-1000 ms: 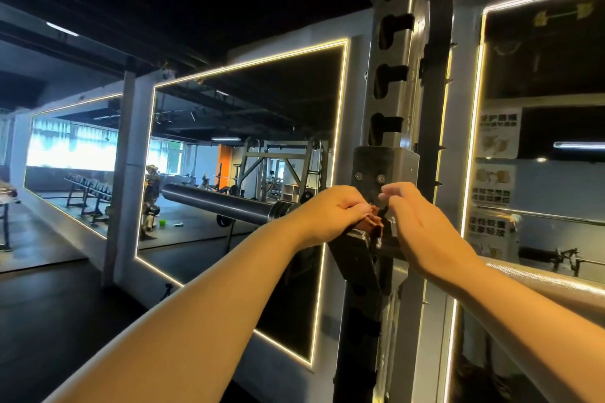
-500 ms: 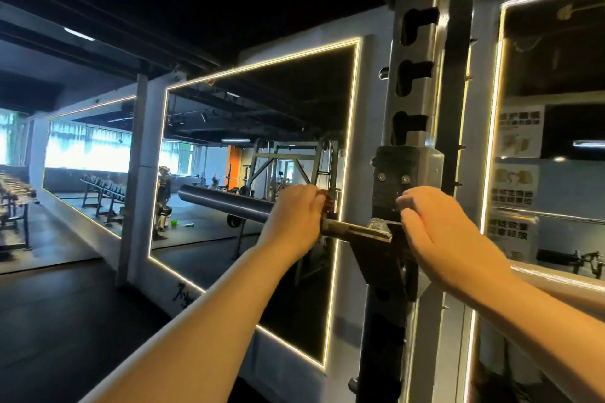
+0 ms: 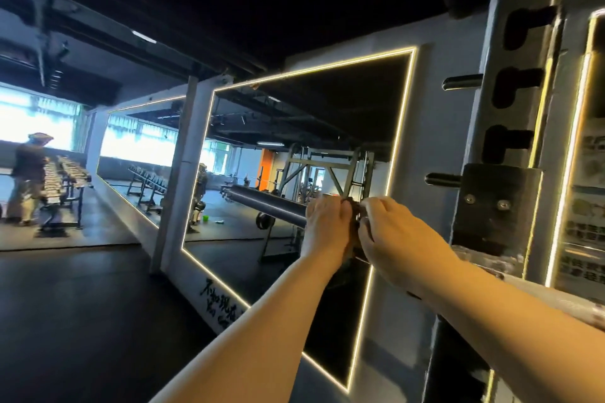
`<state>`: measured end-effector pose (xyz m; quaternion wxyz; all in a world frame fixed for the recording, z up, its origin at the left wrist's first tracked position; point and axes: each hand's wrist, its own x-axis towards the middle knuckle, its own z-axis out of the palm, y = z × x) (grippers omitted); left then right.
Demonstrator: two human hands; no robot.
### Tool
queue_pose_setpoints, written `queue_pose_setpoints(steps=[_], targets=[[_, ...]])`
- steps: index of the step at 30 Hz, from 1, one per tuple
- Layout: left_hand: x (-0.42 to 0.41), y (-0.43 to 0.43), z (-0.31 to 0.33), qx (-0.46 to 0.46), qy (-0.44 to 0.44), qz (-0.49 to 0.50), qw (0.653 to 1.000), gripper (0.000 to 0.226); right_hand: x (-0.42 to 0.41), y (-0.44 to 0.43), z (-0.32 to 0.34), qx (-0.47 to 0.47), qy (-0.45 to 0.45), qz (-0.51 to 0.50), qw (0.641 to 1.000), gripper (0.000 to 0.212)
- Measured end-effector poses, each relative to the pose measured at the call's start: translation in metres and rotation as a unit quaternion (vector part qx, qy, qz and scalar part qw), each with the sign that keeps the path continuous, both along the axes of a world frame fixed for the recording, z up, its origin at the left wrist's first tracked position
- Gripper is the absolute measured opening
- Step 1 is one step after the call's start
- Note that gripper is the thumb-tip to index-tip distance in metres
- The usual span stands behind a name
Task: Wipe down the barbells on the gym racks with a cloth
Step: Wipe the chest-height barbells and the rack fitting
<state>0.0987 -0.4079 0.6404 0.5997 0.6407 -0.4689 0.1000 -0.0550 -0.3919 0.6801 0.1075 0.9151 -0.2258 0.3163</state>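
Head view: left hand and right hand grip the barbell beside the rack post, where rolling could pinch fingers.

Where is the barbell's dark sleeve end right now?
Head view, centre frame: the barbell juts left from the left hand gripping it, before the lit mirror, left of the rack upright.

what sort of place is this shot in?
A commercial gym, most likely. A barbell runs across a slotted rack upright, dumbbell racks stand along the left side, and a big LED-edged wall mirror reflects more lifting frames.
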Motion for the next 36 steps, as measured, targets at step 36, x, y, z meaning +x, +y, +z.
queue_pose_setpoints(steps=[36], targets=[[-0.008, -0.024, -0.038, -0.15, 0.262, -0.048, 0.952, 0.048, 0.063, -0.046, 0.012, 0.008, 0.161, -0.163, 0.973, 0.03]])
